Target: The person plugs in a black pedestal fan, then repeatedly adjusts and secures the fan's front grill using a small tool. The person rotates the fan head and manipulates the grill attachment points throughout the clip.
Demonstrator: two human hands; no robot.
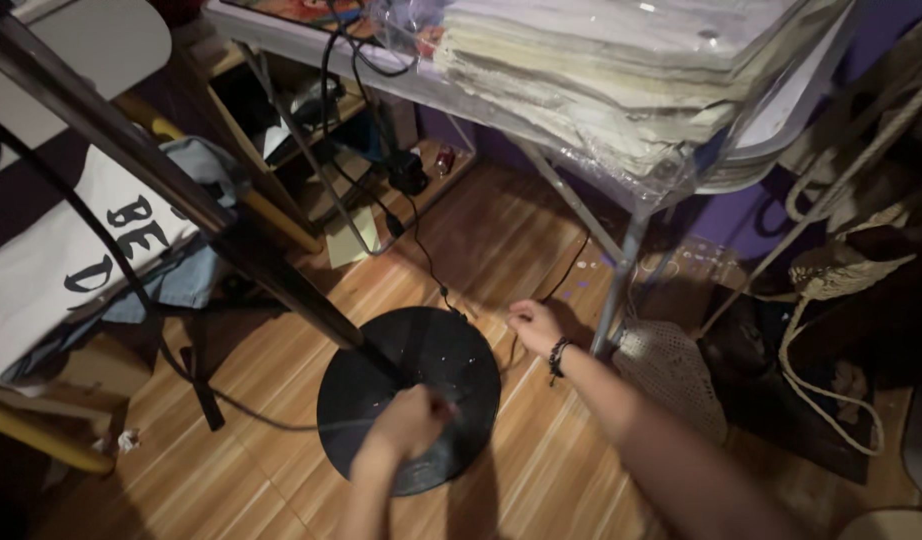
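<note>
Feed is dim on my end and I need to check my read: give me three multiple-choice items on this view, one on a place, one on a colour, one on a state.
1. Where does the round base sit?
A. on the wooden floor
B. on the folding table
C. on a chair

2. What colour is the round base?
A. white
B. black
C. yellow

3. How is the right hand?
A. flat on the floor
B. closed into a loose fist
C. gripping the pole

Answers:
1 A, planks show all around it.
2 B, it is dark against the brown boards.
3 B, its fingers are curled, beside the thin black cable; the left hand is over the base.
</note>
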